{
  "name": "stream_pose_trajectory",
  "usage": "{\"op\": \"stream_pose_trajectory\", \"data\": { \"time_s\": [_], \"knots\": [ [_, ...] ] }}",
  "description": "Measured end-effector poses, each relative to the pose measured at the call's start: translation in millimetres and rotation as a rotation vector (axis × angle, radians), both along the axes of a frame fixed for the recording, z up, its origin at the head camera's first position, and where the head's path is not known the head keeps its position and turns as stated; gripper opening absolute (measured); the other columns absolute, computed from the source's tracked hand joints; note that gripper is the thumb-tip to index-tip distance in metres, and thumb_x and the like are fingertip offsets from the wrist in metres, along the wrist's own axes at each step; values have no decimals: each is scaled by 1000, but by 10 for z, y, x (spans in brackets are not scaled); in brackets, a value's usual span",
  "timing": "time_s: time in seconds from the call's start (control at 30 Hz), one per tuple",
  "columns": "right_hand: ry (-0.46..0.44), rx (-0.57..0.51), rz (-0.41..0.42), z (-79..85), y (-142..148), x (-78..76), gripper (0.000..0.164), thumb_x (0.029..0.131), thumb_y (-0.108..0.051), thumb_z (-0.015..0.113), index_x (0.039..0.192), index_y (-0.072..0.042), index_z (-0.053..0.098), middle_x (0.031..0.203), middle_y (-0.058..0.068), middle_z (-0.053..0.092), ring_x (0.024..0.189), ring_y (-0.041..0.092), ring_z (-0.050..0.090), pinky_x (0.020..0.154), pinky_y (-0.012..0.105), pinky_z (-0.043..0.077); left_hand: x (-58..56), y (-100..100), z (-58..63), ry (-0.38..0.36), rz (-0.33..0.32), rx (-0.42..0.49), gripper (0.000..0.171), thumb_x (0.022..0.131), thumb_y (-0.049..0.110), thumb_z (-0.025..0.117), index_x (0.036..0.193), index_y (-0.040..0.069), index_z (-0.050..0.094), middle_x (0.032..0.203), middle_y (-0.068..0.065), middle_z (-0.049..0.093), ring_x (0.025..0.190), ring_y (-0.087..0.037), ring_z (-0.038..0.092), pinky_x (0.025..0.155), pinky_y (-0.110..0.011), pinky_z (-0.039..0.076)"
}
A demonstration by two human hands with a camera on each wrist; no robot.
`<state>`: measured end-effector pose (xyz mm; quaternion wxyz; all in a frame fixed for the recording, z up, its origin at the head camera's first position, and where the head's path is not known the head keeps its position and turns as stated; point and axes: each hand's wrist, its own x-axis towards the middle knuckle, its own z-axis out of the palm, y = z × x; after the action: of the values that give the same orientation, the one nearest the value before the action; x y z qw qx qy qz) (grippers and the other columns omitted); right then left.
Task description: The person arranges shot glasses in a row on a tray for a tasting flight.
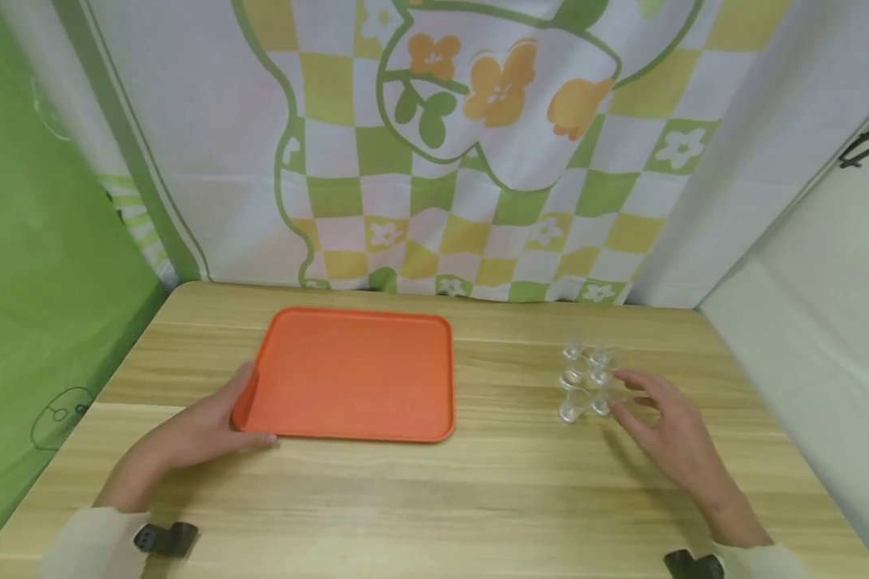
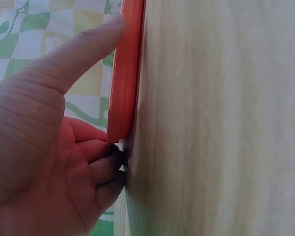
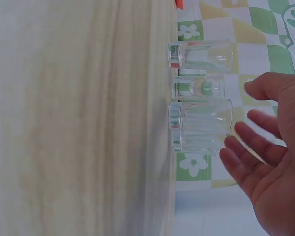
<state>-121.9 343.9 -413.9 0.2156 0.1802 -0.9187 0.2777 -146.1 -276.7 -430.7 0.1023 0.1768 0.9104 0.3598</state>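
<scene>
Now we hold the tray (image 1: 355, 374) by its near left corner with the left hand (image 1: 206, 422), thumb along the front edge and fingers at the side, while the right hand (image 1: 669, 430), fingers loosely spread and gripping nothing, hovers by the small glasses (image 3: 201, 115) standing to the right of the tray; whether a fingertip touches one, we cannot tell. To take one well, we should probably pinch a single glass low on its wall, lift it straight up and keep our knuckles off its close neighbours. The glasses are clear, smooth and upright, with thick bases and thin walls widening slightly toward the rim. The tray looks like stiff orange-red plastic, round-cornered with a low rim. Beneath it the table (image 1: 405, 507) shows pale, streaky wood grain, and behind it hangs wavy cloth (image 1: 463, 233) printed with checks and flowers.
</scene>
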Motion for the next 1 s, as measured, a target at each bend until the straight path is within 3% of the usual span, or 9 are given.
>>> {"op": "stream_pose_trajectory", "data": {
  "time_s": [0.17, 0.37, 0.63, 1.0],
  "knots": [
    [-41, -40, 10, -32, 21, -9, 50, 84, 5, 80, 130, 9, 61, 128, 23, 63, 100, 38, 65, 90, 9, 47, 6, -4, 23, 17, 22, -51, 120, 87, 50, 81, 161, -9, 7, 160, -38, 19, 142, -57, 28, 111, -69, 27],
    [-136, -70, -3, -33, 47, -23, 47, 90, -1, 78, 132, 8, 61, 122, 24, 68, 95, 27, 70, 81, 15, 54, -6, -5, 25, 21, 30, -70, 120, 86, 53, 81, 159, -11, 12, 160, -37, 22, 143, -55, 29, 113, -66, 27],
    [-242, -60, -54, -27, 76, -25, 48, 97, -15, 75, 136, 7, 58, 112, 28, 71, 91, 42, 72, 73, 38, 62, -31, 13, 50, -9, 43, -95, 122, 84, 56, 81, 157, -15, 15, 160, -37, 20, 145, -54, 25, 115, -65, 24],
    [-253, -79, -40, -67, 109, -35, 42, 97, -10, 73, 134, 4, 60, 115, 26, 71, 97, 42, 71, 79, 13, 51, -50, 16, 36, 3, 44, -117, 120, 84, 56, 81, 158, -14, 16, 159, -38, 22, 143, -55, 27, 113, -65, 27]
  ]
}}
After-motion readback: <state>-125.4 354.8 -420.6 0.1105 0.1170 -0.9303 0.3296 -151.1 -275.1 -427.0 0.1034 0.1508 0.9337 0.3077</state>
